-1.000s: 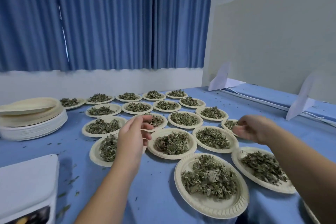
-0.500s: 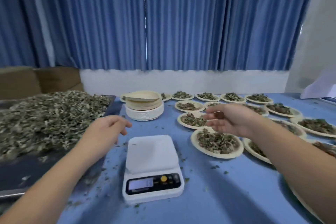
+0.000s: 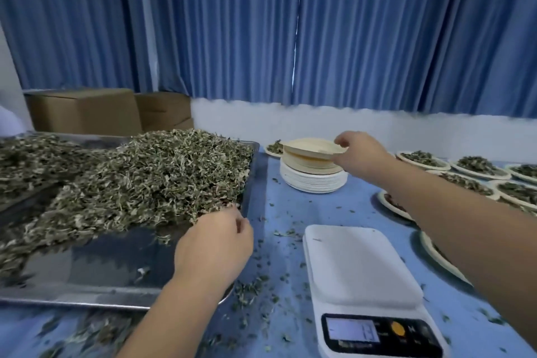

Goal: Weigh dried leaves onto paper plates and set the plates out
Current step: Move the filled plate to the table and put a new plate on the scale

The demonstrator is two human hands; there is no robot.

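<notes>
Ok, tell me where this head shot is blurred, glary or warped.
Head view: scattered leaves at the bottom left smear into blur; the scale display is too soft to read; the bare tray floor shows dim reflections, no hard glare; curtain folds lean at the frame's sides, wide-angle warp.

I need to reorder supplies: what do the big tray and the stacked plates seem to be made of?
The tray: likely stainless steel or aluminium, polished; its bare floor gives mirror-like reflections. The stacked plates: probably moulded paper or pulp, matt; upper ones beige, lower ones white, thin with pressed rims.
</notes>
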